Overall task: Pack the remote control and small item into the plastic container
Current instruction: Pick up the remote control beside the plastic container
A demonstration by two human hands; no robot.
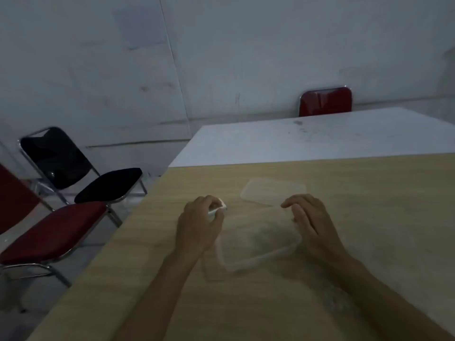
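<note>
- Left hand [200, 221] pinching small white item [219, 207], not yet packed.
- Right hand [309, 217] loosely spread beside clear rectangular plastic container [258, 242] on wooden tabletop [369, 217].
- Remote control possibly inside; too blurred.
- Clear flat lid [273, 191] off.

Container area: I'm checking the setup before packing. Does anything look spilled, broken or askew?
Nothing stands out. The clear container sits open on the wooden table, its lid lying flat just beyond it.

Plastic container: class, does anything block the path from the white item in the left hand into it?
Nothing visible does. The left hand holds the small white item beside the open plastic container; its lid lies apart, farther back.
</note>
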